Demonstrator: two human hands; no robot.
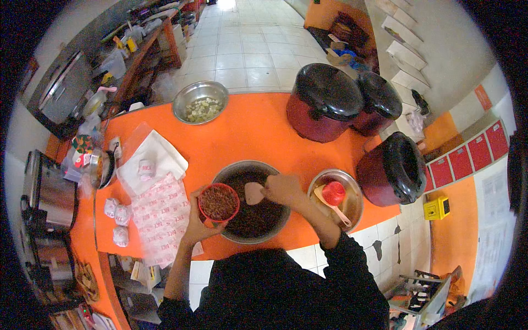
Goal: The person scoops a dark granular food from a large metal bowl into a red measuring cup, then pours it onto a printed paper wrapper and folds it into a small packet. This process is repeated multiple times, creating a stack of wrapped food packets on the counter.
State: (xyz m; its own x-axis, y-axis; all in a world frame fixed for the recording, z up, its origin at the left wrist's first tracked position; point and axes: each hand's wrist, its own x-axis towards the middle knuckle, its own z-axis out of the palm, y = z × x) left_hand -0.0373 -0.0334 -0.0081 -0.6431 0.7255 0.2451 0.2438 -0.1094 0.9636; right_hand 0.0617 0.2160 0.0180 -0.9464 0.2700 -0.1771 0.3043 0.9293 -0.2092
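Observation:
My left hand (200,225) holds a red-rimmed cup (218,202) filled with dark brown crumbly food, tilted over the left edge of a large metal basin (282,225). The same dark food (255,222) lies in the basin. Above it, my right hand (282,189) grips a pale pink flat scoop or paddle (254,194), its blade near the cup. On the left lie printed wrapping papers (161,218), a white sheet (165,154) with one wrapped bundle (146,168) on it, and several more wrapped bundles (120,236).
A metal bowl (359,206) at the right holds a red cup and a pink-handled spatula in liquid. Large lidded dark red pots (324,123) stand at the back right. A steel bowl (179,111) of pale chopped pieces sits at the far edge of the orange table (247,136).

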